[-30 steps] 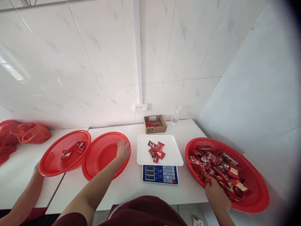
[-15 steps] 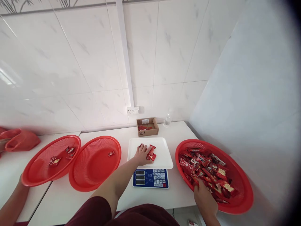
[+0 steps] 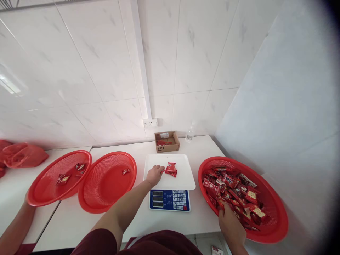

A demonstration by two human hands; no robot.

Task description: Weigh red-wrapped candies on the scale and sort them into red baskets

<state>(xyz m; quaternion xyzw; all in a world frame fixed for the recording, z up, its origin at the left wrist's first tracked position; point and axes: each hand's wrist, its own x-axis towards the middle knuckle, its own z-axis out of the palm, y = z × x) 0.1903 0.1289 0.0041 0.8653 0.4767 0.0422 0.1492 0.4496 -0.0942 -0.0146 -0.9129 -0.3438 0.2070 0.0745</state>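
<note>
My left hand (image 3: pixel 155 174) rests on the white tray (image 3: pixel 183 179) of a blue-faced scale (image 3: pixel 170 200). Its fingers are curled shut on red candy packets. Two red packets (image 3: pixel 170 169) lie on the tray just right of its fingertips. My right hand (image 3: pixel 231 222) reaches over the near rim of the big red basket (image 3: pixel 276 221) at the right, which is full of several red packets (image 3: pixel 233 187). Its fingers are buried among them. A single packet (image 3: pixel 125 171) lies in the middle red basket (image 3: pixel 106 191).
A third red basket (image 3: pixel 45 193) at the left holds a few packets; another person's arm (image 3: pixel 16 226) is at its near rim. At the back stand a cardboard box (image 3: pixel 167 141) and a clear bottle (image 3: pixel 189 134). Red plastic bags (image 3: pixel 23 154) lie far left. Walls close the right side.
My left hand went from the middle basket, leaving one packet there, to the scale tray, closed over the pile and drew back left; fewer packets lie on the tray. My right hand stayed in the right basket.
</note>
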